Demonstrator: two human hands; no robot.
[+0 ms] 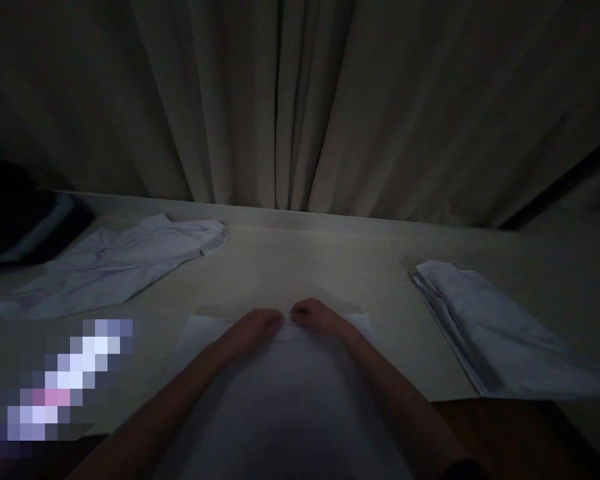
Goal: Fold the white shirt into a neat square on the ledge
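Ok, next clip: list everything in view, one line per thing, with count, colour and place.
garment under the hands: one, white, flat on the table, centre near edge
loose garment: one, white, rumpled, far left
folded stack: one, white, right side
dark bundle: one, black, far left edge
table: one, pale wood
curtain: one, beige, behind the table
blurred patch: lower left, cannot tell
left hand: pinching the garment's top edge
right hand: pinching the same edge, beside the left

surface: pale wood-grain counter (pixel 300 267) | centre near edge: flat white cloth sheet (pixel 280 400) | left: rumpled white fabric garment (pixel 115 263) | right: folded white cloth stack (pixel 495 327) | far left: dark bundle (pixel 15 213), kind unclear
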